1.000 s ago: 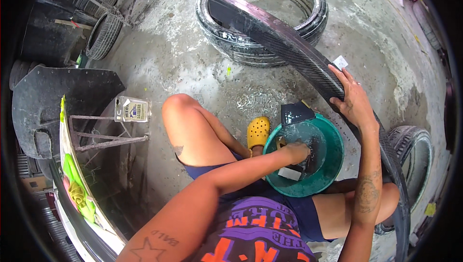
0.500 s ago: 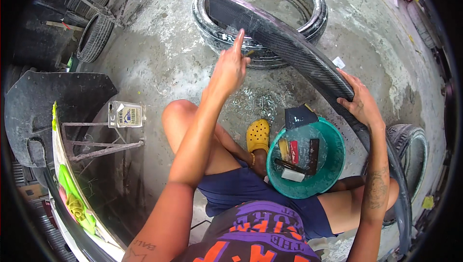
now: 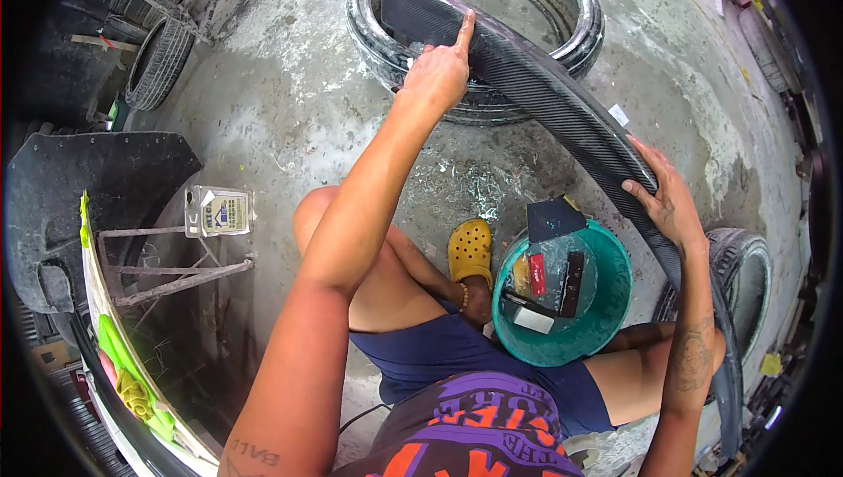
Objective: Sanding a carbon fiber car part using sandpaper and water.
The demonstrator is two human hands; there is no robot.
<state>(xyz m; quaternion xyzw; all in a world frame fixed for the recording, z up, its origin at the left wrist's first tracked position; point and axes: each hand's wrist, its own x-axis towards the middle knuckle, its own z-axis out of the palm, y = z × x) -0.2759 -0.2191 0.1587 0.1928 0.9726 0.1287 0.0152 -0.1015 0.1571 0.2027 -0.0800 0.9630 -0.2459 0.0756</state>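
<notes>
A long, curved carbon-fibre car trim piece [image 3: 531,82] runs from the far middle down past my right side, its far end resting across a tyre [image 3: 364,34]. My left hand [image 3: 436,76] is at its far part, index finger stretched along the weave and the other fingers curled under. What those fingers hold, if anything, is hidden. Nearer to me, my right hand [image 3: 672,209] grips the piece, thumb on its face and fingers over the outer edge.
Between my legs stands a green bucket [image 3: 612,301] of water with several small blocks and a dark sheet [image 3: 555,218] over its rim. A second tyre [image 3: 746,293] lies at right. Left are a metal can [image 3: 219,211], a metal stand [image 3: 184,284] and a dark panel [image 3: 97,187].
My left hand has moved away from me and slightly right, from the near edge onto the trim piece. My right hand keeps its grip, and the view has shifted slightly.
</notes>
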